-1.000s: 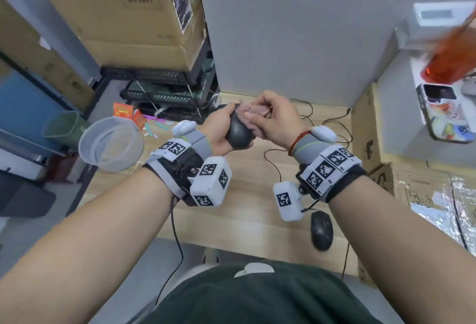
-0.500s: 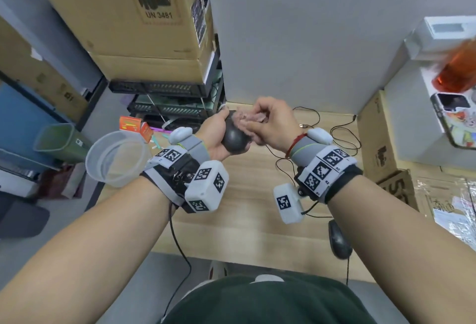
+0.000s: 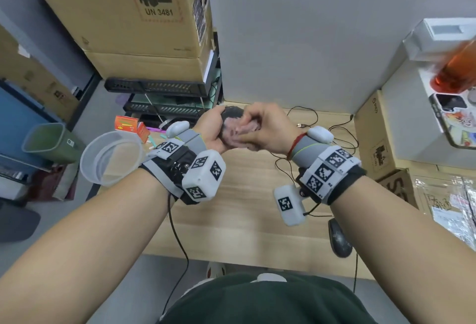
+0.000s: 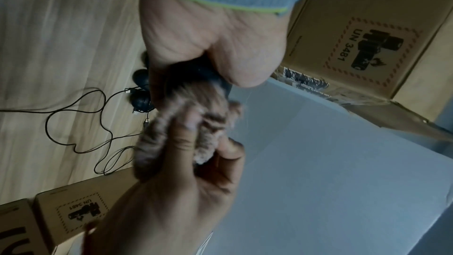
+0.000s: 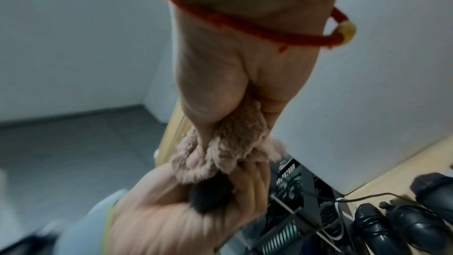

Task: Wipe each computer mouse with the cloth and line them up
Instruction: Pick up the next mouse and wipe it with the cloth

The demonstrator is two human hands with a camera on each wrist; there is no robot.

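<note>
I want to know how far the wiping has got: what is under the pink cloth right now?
Under the pink cloth is the black mouse that the left hand grips; the right hand presses the cloth against it. Only the mouse's top edge shows; the rest is covered.

Head view looks down from above; wrist views sit close, sharing the hands.
</note>
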